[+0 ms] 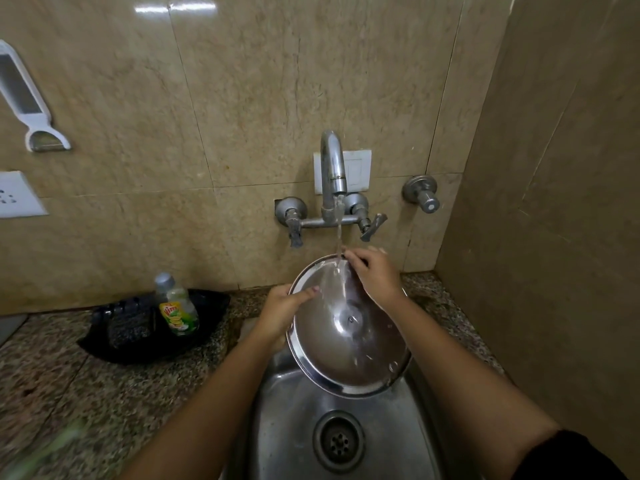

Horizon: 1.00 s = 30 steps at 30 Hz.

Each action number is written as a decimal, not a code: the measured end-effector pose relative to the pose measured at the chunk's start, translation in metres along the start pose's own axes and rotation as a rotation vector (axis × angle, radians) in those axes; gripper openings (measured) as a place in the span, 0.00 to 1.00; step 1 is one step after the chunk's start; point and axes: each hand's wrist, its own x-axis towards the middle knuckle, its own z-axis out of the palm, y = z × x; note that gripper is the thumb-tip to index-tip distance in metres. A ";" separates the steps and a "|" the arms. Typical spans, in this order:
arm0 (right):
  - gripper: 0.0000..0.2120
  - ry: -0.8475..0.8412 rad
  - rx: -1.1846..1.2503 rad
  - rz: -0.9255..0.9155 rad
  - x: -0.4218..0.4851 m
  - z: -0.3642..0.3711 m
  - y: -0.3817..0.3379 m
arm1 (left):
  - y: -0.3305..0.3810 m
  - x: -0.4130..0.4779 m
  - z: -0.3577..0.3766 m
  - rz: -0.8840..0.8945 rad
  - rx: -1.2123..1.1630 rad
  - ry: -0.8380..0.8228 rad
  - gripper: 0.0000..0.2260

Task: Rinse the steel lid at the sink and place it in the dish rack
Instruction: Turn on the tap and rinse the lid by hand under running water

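Observation:
A round steel lid (349, 355) is held tilted above the steel sink (294, 427), its inner face toward me. Water from the tap (333, 168) runs down onto its upper part. My left hand (282, 315) grips the lid's left rim, thumb lying on the inner face. My right hand (375, 271) holds the lid's top right rim, fingers under the stream. No dish rack is in view.
A black tray (138, 341) with a dish soap bottle (178, 308) stands on the granite counter (69, 393) left of the sink. A tiled wall rises behind, a side wall close on the right. The sink drain (338, 441) lies below the lid.

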 end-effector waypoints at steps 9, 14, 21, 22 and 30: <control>0.13 -0.059 -0.054 -0.115 -0.014 0.006 -0.012 | 0.000 0.002 0.002 0.064 0.065 -0.049 0.10; 0.18 0.271 -0.344 0.298 -0.036 0.008 0.012 | -0.025 0.002 0.003 0.020 0.057 0.134 0.24; 0.24 -0.113 -0.491 -0.221 -0.054 0.044 -0.034 | -0.024 -0.004 0.026 0.002 -0.030 0.193 0.19; 0.26 -0.175 -0.489 -0.262 -0.065 0.046 -0.034 | -0.023 -0.004 0.027 -0.013 -0.080 0.213 0.18; 0.34 -0.223 -0.718 -0.132 -0.090 -0.009 0.034 | -0.022 0.005 0.004 0.046 -0.025 0.387 0.20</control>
